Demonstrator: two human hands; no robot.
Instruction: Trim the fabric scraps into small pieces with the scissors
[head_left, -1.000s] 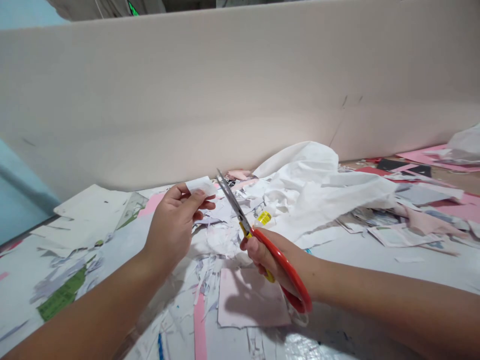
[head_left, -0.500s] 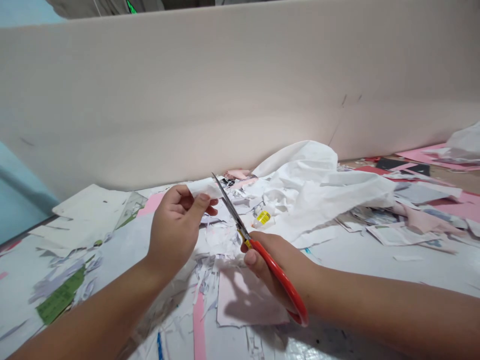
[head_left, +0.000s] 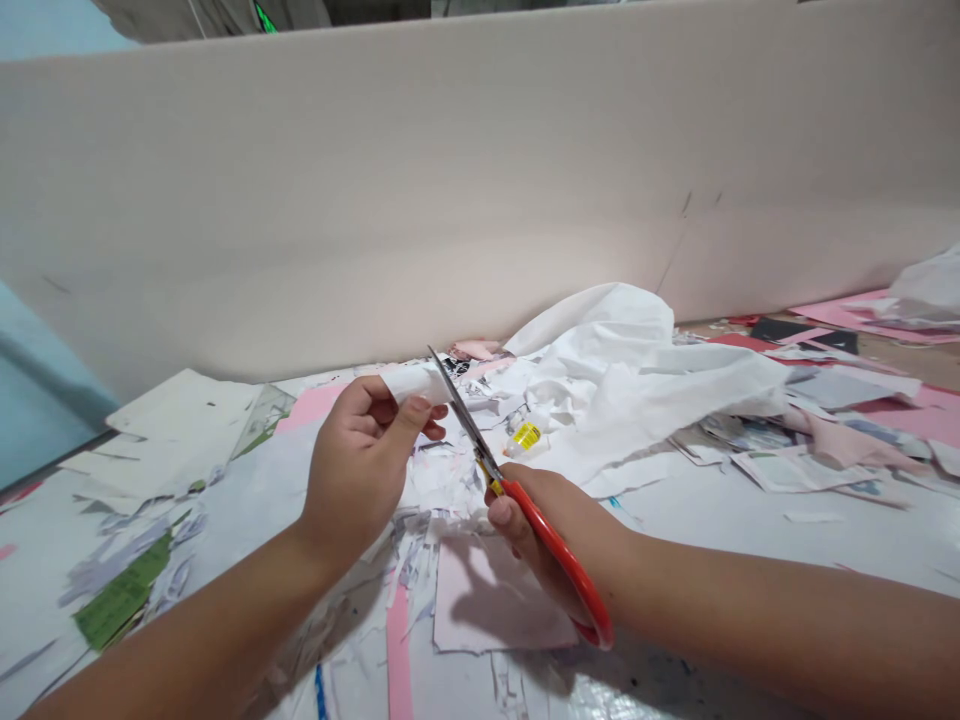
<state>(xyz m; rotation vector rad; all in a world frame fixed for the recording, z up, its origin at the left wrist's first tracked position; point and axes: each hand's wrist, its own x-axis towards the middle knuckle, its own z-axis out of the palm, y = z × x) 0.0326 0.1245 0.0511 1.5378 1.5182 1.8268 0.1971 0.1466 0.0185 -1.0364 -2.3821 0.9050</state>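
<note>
- My left hand (head_left: 360, 462) pinches a curled white paper strip (head_left: 412, 382) between thumb and fingers, above the pile.
- My right hand (head_left: 555, 530) closes around orange-handled scissors (head_left: 559, 555), blades barely parted at the strip's edge.
- Shredded paper scraps (head_left: 439, 480) lie below; I cannot tell how much strip is cut.

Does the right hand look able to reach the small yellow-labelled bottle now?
Probably yes: the right hand lies close to the bottle, with only paper scraps between, but it must likely release the scissors first.
</note>
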